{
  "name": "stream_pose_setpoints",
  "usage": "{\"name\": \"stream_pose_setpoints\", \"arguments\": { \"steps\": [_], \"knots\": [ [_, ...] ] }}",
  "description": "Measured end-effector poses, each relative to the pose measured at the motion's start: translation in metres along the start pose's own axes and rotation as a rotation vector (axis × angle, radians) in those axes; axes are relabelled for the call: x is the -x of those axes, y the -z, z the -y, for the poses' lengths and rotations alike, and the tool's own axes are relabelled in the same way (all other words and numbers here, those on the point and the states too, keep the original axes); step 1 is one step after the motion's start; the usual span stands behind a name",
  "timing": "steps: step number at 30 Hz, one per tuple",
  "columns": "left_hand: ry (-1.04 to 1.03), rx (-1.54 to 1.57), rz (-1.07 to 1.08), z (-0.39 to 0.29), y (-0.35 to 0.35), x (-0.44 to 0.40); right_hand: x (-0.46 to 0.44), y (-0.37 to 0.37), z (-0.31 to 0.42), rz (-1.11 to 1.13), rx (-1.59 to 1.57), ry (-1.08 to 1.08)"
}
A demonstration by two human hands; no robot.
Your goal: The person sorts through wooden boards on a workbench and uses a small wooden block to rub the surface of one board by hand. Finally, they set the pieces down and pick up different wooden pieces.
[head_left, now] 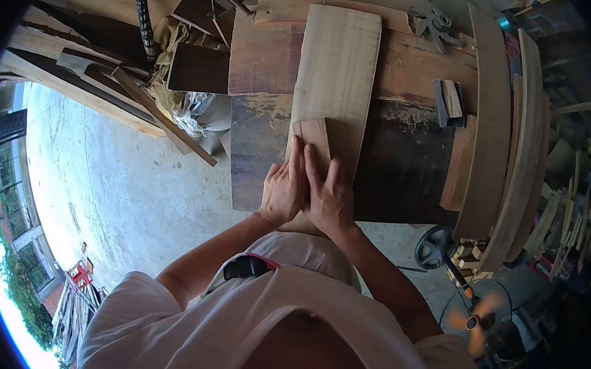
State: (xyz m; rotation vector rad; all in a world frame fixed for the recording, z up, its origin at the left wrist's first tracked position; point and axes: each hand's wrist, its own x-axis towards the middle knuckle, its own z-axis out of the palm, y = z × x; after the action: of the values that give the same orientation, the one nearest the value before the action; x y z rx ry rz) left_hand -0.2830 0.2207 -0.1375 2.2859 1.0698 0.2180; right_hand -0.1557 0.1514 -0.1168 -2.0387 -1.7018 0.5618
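Note:
A long pale board (337,63) lies lengthwise on the dark workbench (408,165), its near end toward my body. On its near part rests a small wooden block (313,136). My left hand (284,190) presses on the block's left side with its index finger stretched forward. Beside it, touching it, my right hand (331,196) grips the block, index finger laid along its top and the other fingers bent over its right side. The palms hide the block's near end.
An open dark box (448,103) with a wood piece sits on the bench's right. Curved planks (487,130) stand along the right edge. A metal star-shaped part (436,28) lies at the back. A fan (473,323) is at the lower right.

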Motion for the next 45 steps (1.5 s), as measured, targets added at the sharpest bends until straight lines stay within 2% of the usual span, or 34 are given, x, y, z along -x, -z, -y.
{"name": "stream_pose_setpoints", "arguments": {
  "steps": [2, 3, 4, 6, 7, 9, 13, 16, 18, 19, 21, 23, 27, 28, 29, 30, 32, 34, 38, 41, 45],
  "knots": [
    [-0.030, -0.008, -0.052, 0.007, 0.014, -0.048, -0.047, 0.006, -0.010, -0.029, 0.041, 0.005],
    [-0.044, -0.015, -0.071, 0.013, 0.022, -0.082, -0.079, 0.015, -0.013, 0.035, -0.008, -0.059],
    [-0.043, -0.117, -0.086, 0.021, 0.029, -0.119, -0.112, 0.016, -0.019, -0.048, 0.076, -0.033],
    [0.014, -0.123, -0.014, 0.028, 0.058, -0.193, -0.181, 0.019, -0.034, -0.254, 0.141, 0.048],
    [0.058, -0.157, 0.041, 0.029, 0.071, -0.223, -0.209, 0.026, -0.034, -0.256, 0.154, 0.017],
    [0.022, -0.217, 0.003, 0.037, 0.082, -0.261, -0.239, 0.025, -0.037, -0.298, 0.135, 0.044],
    [0.081, -0.169, 0.008, 0.024, 0.077, -0.238, -0.216, 0.013, -0.033, -0.383, 0.202, 0.009],
    [0.136, -0.155, 0.089, 0.017, 0.050, -0.146, -0.126, 0.004, -0.012, -0.148, 0.124, -0.042],
    [0.092, -0.063, 0.038, 0.012, 0.026, -0.067, -0.054, 0.000, 0.005, 0.016, 0.074, -0.081],
    [0.124, -0.068, 0.044, 0.004, 0.019, -0.032, -0.021, -0.004, 0.010, 0.000, 0.092, -0.040],
    [0.054, 0.013, -0.050, 0.006, -0.009, 0.021, 0.025, -0.018, 0.009, -0.041, 0.055, 0.011],
    [0.123, 0.004, 0.035, -0.006, -0.002, 0.019, 0.029, -0.014, 0.008, -0.011, 0.033, 0.001],
    [-0.019, -0.064, -0.004, 0.002, 0.021, -0.092, -0.064, 0.016, -0.008, -0.062, 0.102, -0.118],
    [-0.048, -0.046, 0.007, 0.002, 0.031, -0.134, -0.097, 0.023, -0.019, -0.176, 0.111, -0.080],
    [0.058, -0.093, 0.164, -0.012, 0.053, -0.179, -0.132, 0.032, -0.027, -0.216, 0.120, -0.120],
    [0.073, -0.106, 0.174, -0.013, 0.058, -0.219, -0.166, 0.040, -0.037, -0.238, 0.129, -0.175],
    [0.061, -0.177, 0.153, -0.018, 0.068, -0.284, -0.223, 0.050, -0.062, -0.296, 0.178, -0.187],
    [-0.052, -0.133, 0.050, 0.004, 0.057, -0.334, -0.261, 0.053, -0.080, -0.331, 0.217, -0.191],
    [0.013, -0.144, 0.136, -0.009, 0.061, -0.296, -0.232, 0.042, -0.069, -0.403, 0.223, -0.156],
    [0.065, -0.099, 0.203, -0.008, 0.049, -0.190, -0.135, 0.032, -0.023, -0.221, 0.116, -0.207],
    [0.106, -0.067, 0.282, -0.010, 0.020, -0.033, 0.000, -0.006, 0.012, -0.197, 0.040, -0.152]
  ]
}}
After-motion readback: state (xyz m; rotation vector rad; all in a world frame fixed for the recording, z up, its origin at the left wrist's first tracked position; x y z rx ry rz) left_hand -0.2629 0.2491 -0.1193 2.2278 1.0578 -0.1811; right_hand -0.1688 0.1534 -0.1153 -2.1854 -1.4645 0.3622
